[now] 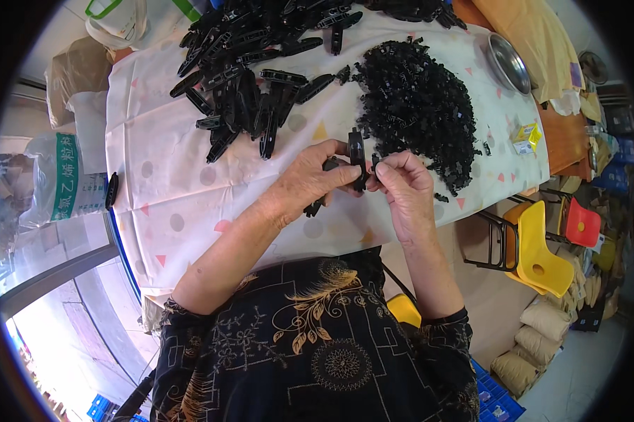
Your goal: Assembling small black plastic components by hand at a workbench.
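Observation:
My left hand [310, 177] grips a long black plastic piece [357, 151] that stands upright between both hands; another black piece pokes out below its palm. My right hand [403, 184] pinches a small black part against the side of that long piece. Both hands hover above a white cloth with pastel dots and triangles [169, 183]. Just beyond my right hand lies a heap of small black parts [415, 105]. Farther left is a pile of long black pieces [254, 77].
A metal bowl [508, 62] sits at the cloth's far right, a small yellow box [525, 137] near the right edge. Yellow and red chairs [542, 246] stand to the right, with sacks [538, 330] on the floor. White bags [57, 176] stand left.

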A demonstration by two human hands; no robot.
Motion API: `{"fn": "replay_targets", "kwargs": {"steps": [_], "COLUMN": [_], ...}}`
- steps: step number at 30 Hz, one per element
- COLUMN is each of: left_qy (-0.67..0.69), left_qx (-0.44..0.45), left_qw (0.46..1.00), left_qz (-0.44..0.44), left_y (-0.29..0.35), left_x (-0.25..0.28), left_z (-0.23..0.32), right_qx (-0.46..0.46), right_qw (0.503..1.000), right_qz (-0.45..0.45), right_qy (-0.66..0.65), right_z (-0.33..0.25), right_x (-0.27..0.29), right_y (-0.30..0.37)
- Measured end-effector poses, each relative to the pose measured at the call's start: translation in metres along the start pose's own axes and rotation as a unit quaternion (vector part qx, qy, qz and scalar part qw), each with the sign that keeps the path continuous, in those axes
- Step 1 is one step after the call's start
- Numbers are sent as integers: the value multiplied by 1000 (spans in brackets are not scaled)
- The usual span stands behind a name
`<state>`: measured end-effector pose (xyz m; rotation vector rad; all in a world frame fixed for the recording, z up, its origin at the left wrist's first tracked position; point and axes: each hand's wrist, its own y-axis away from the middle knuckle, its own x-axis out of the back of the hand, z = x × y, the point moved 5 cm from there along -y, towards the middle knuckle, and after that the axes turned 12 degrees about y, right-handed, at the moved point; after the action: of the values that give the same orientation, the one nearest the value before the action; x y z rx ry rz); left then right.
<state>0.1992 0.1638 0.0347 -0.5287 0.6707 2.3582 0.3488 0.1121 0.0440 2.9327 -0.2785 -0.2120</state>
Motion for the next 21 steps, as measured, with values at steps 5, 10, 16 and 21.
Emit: {"fn": "replay_targets", "kwargs": {"steps": [5, 10, 16, 21], "left_qy": [-143, -241, -313, -359], "left_qx": [-23, -102, -116, -94], "left_qw": [988, 961, 940, 927], "left_qz": [61, 87, 72, 55], "left_y": [0, 1, 2, 0], "left_x": [3, 2, 0, -4], "left_z": [-1, 2, 5, 3], "right_qx": [1, 9, 213, 233], "right_qw": [1000, 998, 853, 793], "right_qz": [-1, -6, -114, -171], "right_qy": [9, 57, 462, 537], "right_z": [8, 5, -43, -50], "right_x": [-4, -3, -14, -18], "right_y": [0, -2, -5, -10]}}
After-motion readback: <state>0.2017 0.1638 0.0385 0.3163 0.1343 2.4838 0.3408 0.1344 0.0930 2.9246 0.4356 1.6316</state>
